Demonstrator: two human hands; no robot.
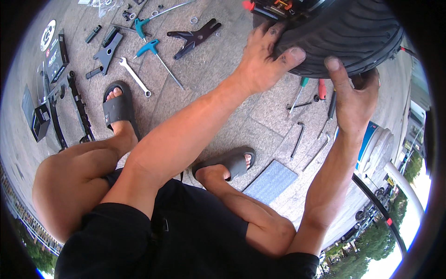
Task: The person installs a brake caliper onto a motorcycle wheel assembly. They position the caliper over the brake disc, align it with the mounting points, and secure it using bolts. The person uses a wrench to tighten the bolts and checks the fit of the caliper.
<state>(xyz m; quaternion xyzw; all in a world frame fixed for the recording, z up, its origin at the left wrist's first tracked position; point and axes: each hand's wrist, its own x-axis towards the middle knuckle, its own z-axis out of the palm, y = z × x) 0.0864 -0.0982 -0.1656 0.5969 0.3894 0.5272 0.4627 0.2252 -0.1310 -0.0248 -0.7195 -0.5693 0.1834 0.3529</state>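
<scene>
A black treaded tyre [346,44] fills the upper right, its wheel and the machine around it partly cut off by the picture's rim. My left hand [267,63] grips its near left side, thumb laid on the tread and smudged fingers curling over the edge. On the lower right side, my right hand [355,95] presses its thumb to the tread while its fingers wrap underneath, partly hidden. Just beyond my left fingers are a red-tipped part [249,6] and dark hardware with orange bits [281,5].
Between my feet and the tyre lie a combination wrench [134,76], blue T-handle keys [160,60], a dark forked bracket [195,38], a red-handled screwdriver [322,88] and hex keys [297,139]. A grey slab [270,181] sits by my right foot; black frame parts [80,107] lie left.
</scene>
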